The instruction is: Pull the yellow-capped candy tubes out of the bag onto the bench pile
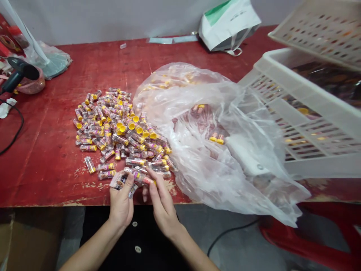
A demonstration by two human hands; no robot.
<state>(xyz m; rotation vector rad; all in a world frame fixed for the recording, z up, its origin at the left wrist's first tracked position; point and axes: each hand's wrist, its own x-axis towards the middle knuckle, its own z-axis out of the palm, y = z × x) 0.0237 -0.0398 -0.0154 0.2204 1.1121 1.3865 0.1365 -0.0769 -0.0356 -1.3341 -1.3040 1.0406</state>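
A heap of small clear tubes with yellow caps [118, 128] lies on the red table [42, 162]. At the table's front edge my left hand [121, 203] is closed on a small printed label or packet [120, 181]. Beside it my right hand [160, 203] pinches one tube [141, 177] at the near edge of the heap, fingers stretched along it. The two hands almost touch.
A large clear plastic bag [220, 150] holding a few more tubes spreads to the right of the heap. White perforated crates [310, 94] stand at the right. A black handheld device with a cable [17, 75] is at the far left, a white bag [228, 24] at the back.
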